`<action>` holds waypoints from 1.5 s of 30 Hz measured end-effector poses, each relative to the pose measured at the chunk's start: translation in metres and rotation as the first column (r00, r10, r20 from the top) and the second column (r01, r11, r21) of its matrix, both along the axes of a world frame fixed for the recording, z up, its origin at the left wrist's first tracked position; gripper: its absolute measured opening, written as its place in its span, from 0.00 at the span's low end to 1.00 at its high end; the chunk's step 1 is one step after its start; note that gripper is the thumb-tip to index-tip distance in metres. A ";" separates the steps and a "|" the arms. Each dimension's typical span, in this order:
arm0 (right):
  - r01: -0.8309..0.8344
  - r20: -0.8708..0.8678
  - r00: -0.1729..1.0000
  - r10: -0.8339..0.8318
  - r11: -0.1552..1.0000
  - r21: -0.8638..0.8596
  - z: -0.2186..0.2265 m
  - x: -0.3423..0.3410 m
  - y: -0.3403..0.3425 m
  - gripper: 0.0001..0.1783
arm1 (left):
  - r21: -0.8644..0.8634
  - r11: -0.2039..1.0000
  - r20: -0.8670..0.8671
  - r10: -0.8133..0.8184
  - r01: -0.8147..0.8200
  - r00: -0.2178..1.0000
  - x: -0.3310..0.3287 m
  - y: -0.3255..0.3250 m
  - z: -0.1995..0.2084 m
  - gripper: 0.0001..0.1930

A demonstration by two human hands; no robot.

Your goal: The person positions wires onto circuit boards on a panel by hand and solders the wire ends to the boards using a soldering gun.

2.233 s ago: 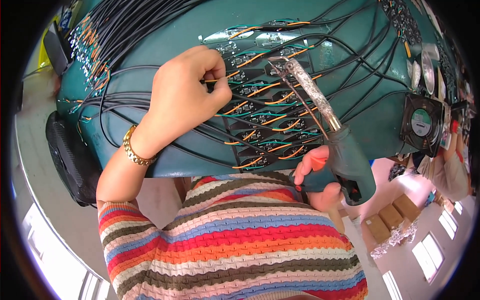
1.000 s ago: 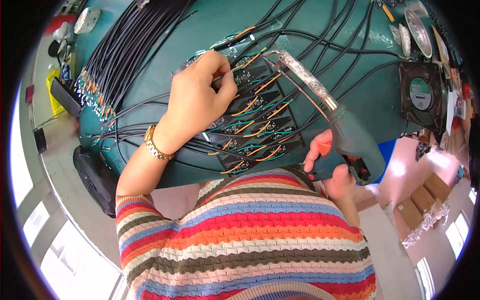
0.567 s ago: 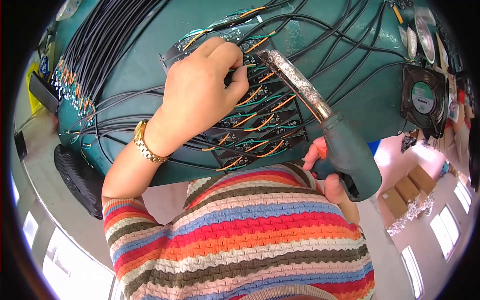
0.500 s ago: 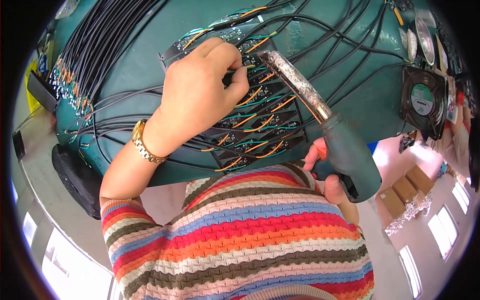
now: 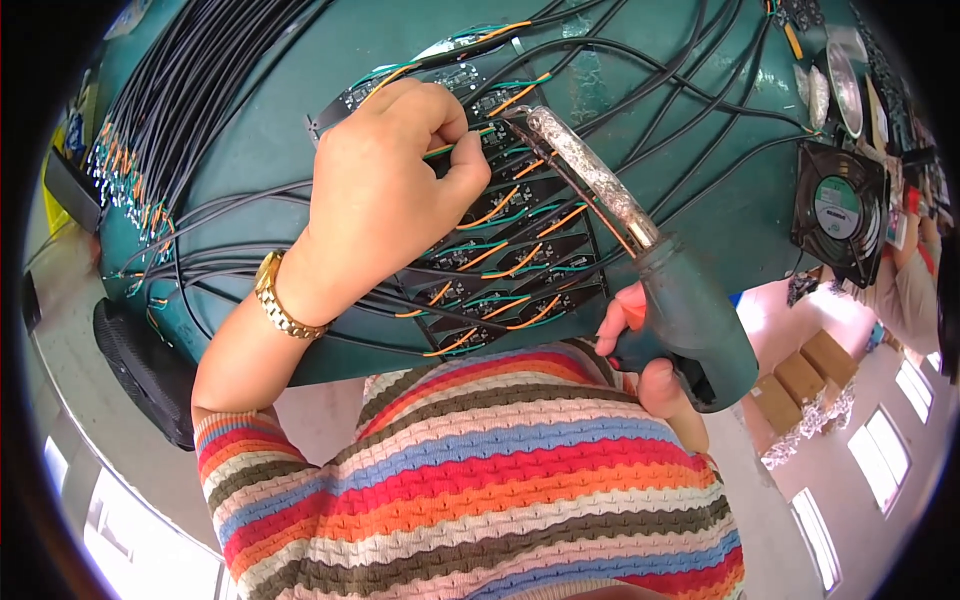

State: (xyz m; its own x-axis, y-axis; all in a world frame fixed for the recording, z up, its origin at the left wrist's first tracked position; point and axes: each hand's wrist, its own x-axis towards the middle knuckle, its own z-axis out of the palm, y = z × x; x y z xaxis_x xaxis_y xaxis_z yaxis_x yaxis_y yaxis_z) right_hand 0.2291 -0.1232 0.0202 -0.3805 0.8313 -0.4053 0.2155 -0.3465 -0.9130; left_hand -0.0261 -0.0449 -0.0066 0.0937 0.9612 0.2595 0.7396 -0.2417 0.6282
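Observation:
My left hand (image 5: 385,185), with a gold watch at its wrist, is closed over the upper rows of black circuit boards (image 5: 520,205). Thumb and forefinger pinch thin orange and green wires (image 5: 440,152) of a cable; the palm hides the rest of it. My right hand (image 5: 640,345) is wrapped round the handle of a dark green soldering gun (image 5: 705,320). Its scorched metal barrel (image 5: 590,170) points up and left, and the tip is right beside the pinched wire ends at a board. Orange and green wires lie across most boards.
A thick bundle of black cables (image 5: 225,70) with bare coloured ends lies at the far left. More black cables (image 5: 680,75) run over the green mat (image 5: 700,240). A square fan (image 5: 840,210) stands at the right edge, near another person's arm (image 5: 912,280). Cardboard boxes (image 5: 800,380) are beyond the table.
The soldering gun's tip has come slightly left and down, closer to the pinched wires. My left hand has shifted a little left; the orange and green wires between its fingertips now show.

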 end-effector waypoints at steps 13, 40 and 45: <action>-0.007 -0.038 0.999 0.010 0.996 0.086 -0.006 0.000 0.002 0.34 | 0.032 0.999 0.010 0.001 -0.001 1.000 -0.001 0.000 -0.003 0.07; -0.111 0.041 0.994 0.105 0.970 0.216 0.014 0.006 0.008 0.43 | 0.028 1.000 0.007 0.001 -0.002 1.000 -0.003 0.000 -0.004 0.07; 0.013 -0.076 0.997 0.002 0.979 0.203 0.006 0.006 0.001 0.42 | 0.014 1.000 0.011 -0.020 0.020 1.000 -0.003 -0.003 -0.005 0.06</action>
State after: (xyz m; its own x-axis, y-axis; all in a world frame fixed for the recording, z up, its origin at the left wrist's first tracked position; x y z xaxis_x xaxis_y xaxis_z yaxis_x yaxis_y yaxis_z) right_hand 0.2350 -0.1220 0.0259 -0.3986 0.8956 -0.1976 0.1417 -0.1528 -0.9781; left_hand -0.0293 -0.0476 -0.0114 0.1098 0.9556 0.2735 0.7273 -0.2648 0.6332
